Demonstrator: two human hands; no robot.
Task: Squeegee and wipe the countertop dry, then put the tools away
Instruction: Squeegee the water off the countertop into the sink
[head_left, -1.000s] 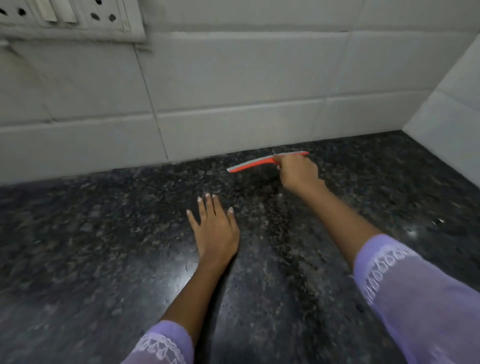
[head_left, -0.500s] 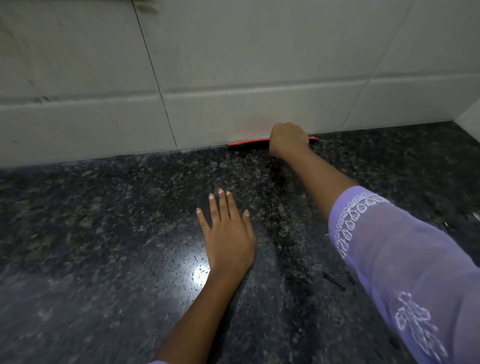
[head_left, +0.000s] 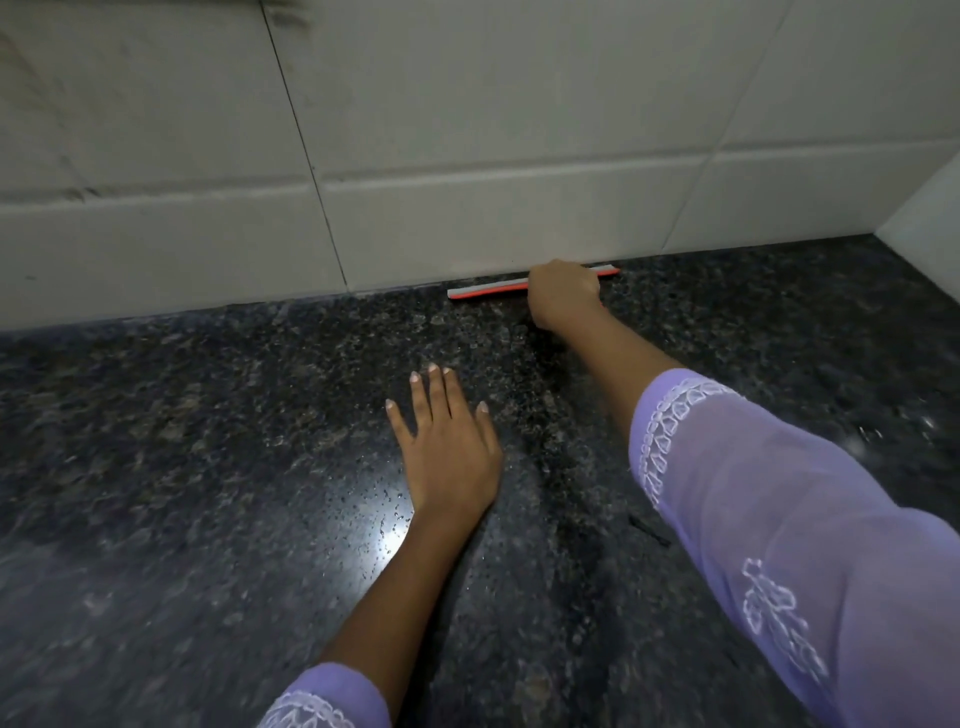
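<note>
I note my right hand closed around the squeegee mid-length, its blade along the wall tiles. My left hand lies open, flat on the worktop. The squeegee looks light and stiff with a flexible edge; a central hold suits it.

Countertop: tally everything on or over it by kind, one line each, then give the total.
Squeegee, orange and grey, at the foot of the tiled wall: 1
Bare hands: 2, the right hand gripping the squeegee, the left hand flat on the countertop
Lilac sleeves: 2
Total: 5
</note>
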